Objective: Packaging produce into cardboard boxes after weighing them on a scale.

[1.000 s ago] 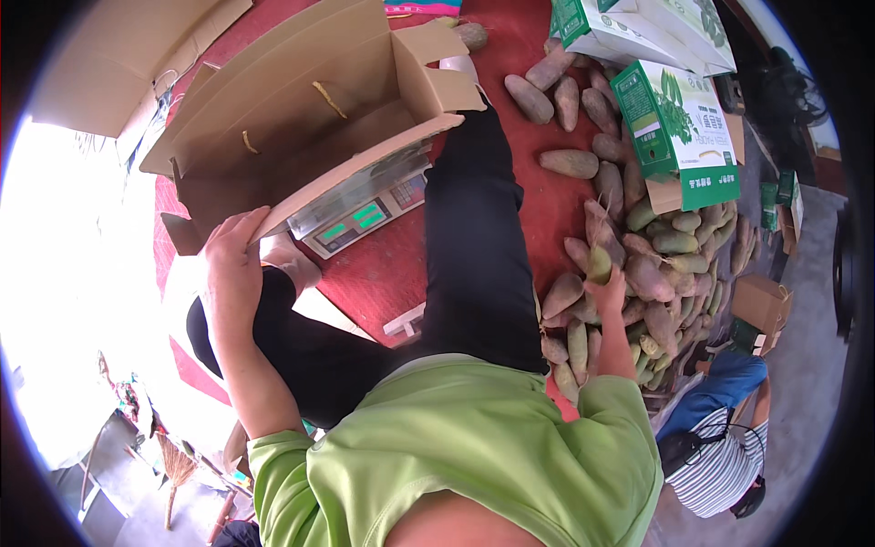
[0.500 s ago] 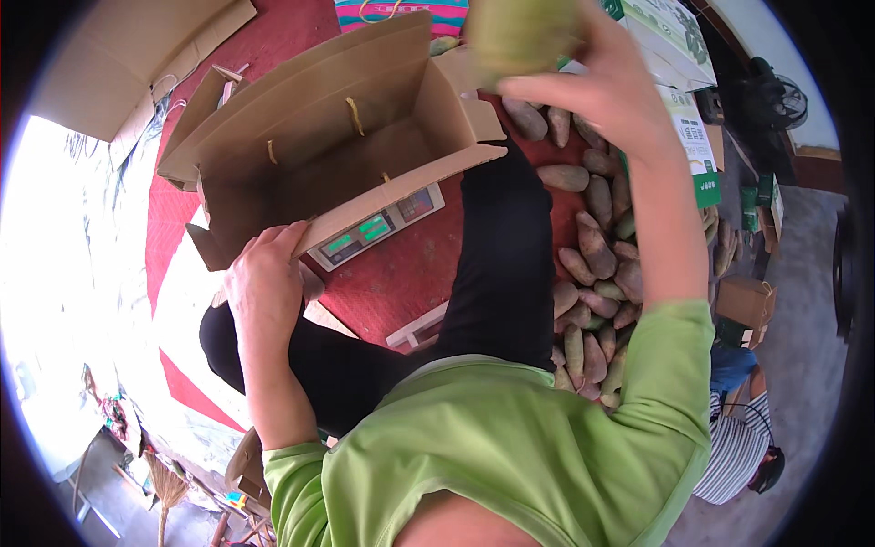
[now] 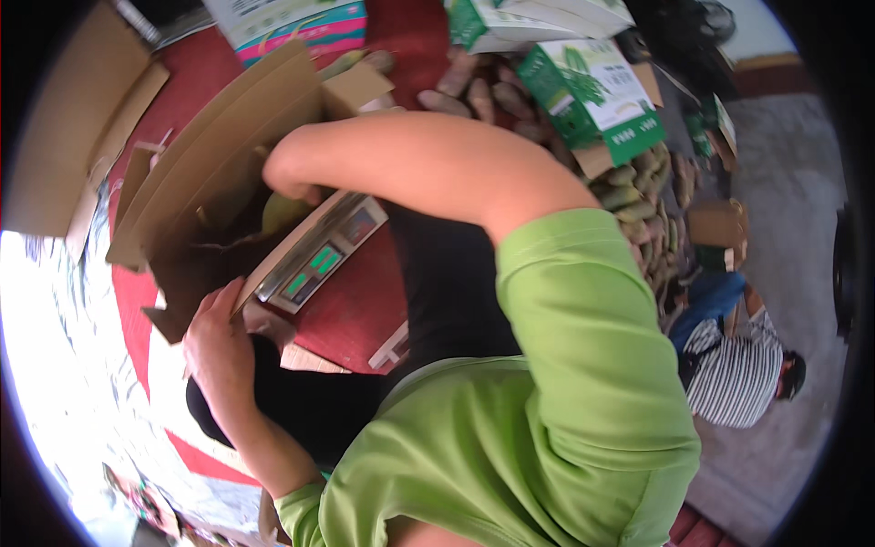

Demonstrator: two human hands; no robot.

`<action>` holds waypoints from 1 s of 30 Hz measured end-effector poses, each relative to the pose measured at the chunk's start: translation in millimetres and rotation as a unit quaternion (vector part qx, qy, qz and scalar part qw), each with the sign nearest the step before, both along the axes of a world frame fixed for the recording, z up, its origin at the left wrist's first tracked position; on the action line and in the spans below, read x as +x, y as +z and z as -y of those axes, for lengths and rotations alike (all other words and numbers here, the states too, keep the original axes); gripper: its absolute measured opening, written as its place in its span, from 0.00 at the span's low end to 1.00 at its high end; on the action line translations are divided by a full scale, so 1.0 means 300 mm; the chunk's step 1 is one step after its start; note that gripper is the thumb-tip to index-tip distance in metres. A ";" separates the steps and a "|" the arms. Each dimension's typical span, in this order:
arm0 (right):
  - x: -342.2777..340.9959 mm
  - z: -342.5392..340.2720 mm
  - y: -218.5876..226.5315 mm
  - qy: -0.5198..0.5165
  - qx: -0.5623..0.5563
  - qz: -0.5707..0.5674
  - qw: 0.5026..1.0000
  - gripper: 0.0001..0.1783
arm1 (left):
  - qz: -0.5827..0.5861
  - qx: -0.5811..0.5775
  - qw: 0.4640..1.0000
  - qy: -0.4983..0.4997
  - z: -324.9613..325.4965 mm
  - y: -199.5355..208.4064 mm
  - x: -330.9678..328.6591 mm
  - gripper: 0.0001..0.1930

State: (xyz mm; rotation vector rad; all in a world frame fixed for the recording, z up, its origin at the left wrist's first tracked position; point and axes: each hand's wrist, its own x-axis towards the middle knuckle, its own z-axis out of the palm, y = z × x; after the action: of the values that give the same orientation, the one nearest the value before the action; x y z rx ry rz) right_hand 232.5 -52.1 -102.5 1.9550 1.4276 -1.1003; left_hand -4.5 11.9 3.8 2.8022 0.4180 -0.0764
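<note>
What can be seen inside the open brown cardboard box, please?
A rounded yellowish-green root vegetable shows in the box; the person's bare right forearm and the box's near side hide part of the inside.

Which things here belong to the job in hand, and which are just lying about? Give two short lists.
Likely part of the job:
open cardboard box
left hand, gripping its near edge
right hand, inside it
green radish, by the right hand
digital scale
radish pile

Seemingly just lying about:
electric fan
large cardboard panel
pink-and-blue striped package
</note>
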 end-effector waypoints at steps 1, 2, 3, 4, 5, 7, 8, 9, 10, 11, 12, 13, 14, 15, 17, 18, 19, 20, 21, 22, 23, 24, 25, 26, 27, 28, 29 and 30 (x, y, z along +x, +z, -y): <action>-0.007 0.004 0.008 0.016 0.021 -0.002 1.000 0.22 | 0.007 -0.001 1.000 -0.004 -0.005 0.002 -0.008 0.20; -0.018 0.017 0.021 0.019 0.049 -0.004 0.999 0.22 | 0.015 -0.004 1.000 -0.008 -0.008 -0.008 -0.013 0.20; -0.036 0.030 0.059 0.025 0.080 -0.006 0.997 0.21 | 0.023 -0.004 1.000 -0.009 -0.010 -0.012 -0.017 0.19; -0.047 0.056 0.095 0.006 0.141 -0.009 0.990 0.21 | 0.012 0.007 1.000 -0.007 -0.003 -0.012 -0.013 0.18; -0.059 0.094 0.139 -0.012 0.200 -0.010 0.980 0.21 | 0.013 0.004 1.000 -0.019 0.005 -0.016 -0.010 0.18; -0.076 0.176 0.210 -0.104 0.341 -0.043 0.933 0.20 | 0.017 0.011 1.000 -0.012 0.016 -0.006 -0.007 0.17; -0.076 0.236 0.241 -0.184 0.471 -0.070 0.860 0.19 | 0.028 -0.001 0.999 -0.021 0.013 -0.023 -0.004 0.15; -0.077 0.288 0.263 -0.226 0.543 -0.085 0.804 0.18 | 0.027 -0.001 0.999 -0.028 0.009 -0.029 -0.004 0.15; -0.079 0.350 0.284 -0.266 0.609 -0.099 0.741 0.17 | 0.030 0.005 0.999 -0.033 0.008 -0.035 -0.001 0.15; -0.090 0.430 0.318 -0.298 0.655 -0.065 0.692 0.16 | 0.033 0.011 0.999 -0.036 0.003 -0.041 -0.003 0.14; -0.102 0.494 0.349 -0.321 0.700 -0.043 0.636 0.15 | 0.029 0.020 0.999 -0.028 -0.011 -0.031 -0.022 0.14; -0.094 0.553 0.339 -0.322 0.729 0.006 0.603 0.15 | 0.031 0.018 0.999 -0.018 -0.025 -0.022 -0.041 0.13; -0.091 0.684 0.303 -0.374 0.737 0.035 0.562 0.14 | 0.040 -0.006 0.999 -0.037 -0.018 -0.060 -0.007 0.13; -0.083 0.780 0.247 -0.426 0.717 0.066 0.548 0.13 | 0.037 -0.004 0.999 -0.039 -0.019 -0.061 -0.006 0.13; -0.105 0.986 0.166 -0.541 0.616 0.109 0.562 0.13 | 0.033 -0.010 0.999 -0.020 -0.024 -0.058 -0.015 0.12; -0.115 1.097 0.082 -0.632 0.570 0.088 0.518 0.13 | 0.030 -0.008 0.999 -0.021 -0.027 -0.058 -0.017 0.12; -0.125 1.235 -0.020 -0.609 0.567 0.152 0.534 0.12 | 0.025 0.001 0.999 -0.020 -0.029 -0.060 -0.017 0.11; -0.154 1.364 -0.123 -0.653 0.564 0.173 0.475 0.12 | 0.021 0.011 1.000 -0.017 -0.032 -0.061 -0.016 0.11; -0.200 1.481 -0.201 -0.682 0.568 0.235 0.396 0.12 | 0.019 0.013 1.000 -0.017 -0.039 -0.067 -0.015 0.11; -0.252 1.615 -0.281 -0.774 0.519 0.247 0.265 0.14 | 0.030 -0.004 0.999 -0.025 -0.042 -0.076 -0.012 0.11; -0.317 1.777 -0.371 -0.775 0.503 0.327 0.198 0.15 | 0.041 -0.022 0.998 -0.035 -0.038 -0.085 -0.007 0.11; -0.378 1.820 -0.389 -0.793 0.471 0.360 0.140 0.15 | 0.037 -0.014 0.999 -0.026 -0.035 -0.075 -0.017 0.11; -0.424 1.827 -0.367 -0.805 0.333 0.480 0.100 0.18 | 0.030 -0.010 0.999 -0.016 -0.027 -0.069 -0.018 0.11; -0.526 2.042 -0.484 -0.790 0.413 0.452 0.025 0.22 | 0.025 -0.020 0.999 -0.018 -0.009 -0.063 0.004 0.11; -0.575 2.060 -0.498 -0.804 0.311 0.507 -0.008 0.29 | 0.025 -0.014 1.000 -0.012 -0.004 -0.070 0.006 0.11; -0.579 2.059 -0.514 -0.846 0.245 0.461 -0.110 0.38 | 0.020 -0.005 1.000 -0.004 0.000 -0.041 -0.007 0.11; -0.598 2.067 -0.512 -0.873 0.207 0.404 -0.180 0.44 | 0.018 -0.001 1.000 -0.003 0.001 -0.036 -0.007 0.11; -0.599 2.050 -0.493 -0.885 0.235 0.327 -0.233 0.46 | 0.019 -0.003 1.000 -0.001 -0.004 -0.033 -0.015 0.12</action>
State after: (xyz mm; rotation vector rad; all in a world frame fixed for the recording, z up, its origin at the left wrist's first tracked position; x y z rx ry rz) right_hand 52.9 -667.2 -250.4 -1.2170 1.8567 -0.6009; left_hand -9.0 13.0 -6.1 2.7940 0.4068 -0.0249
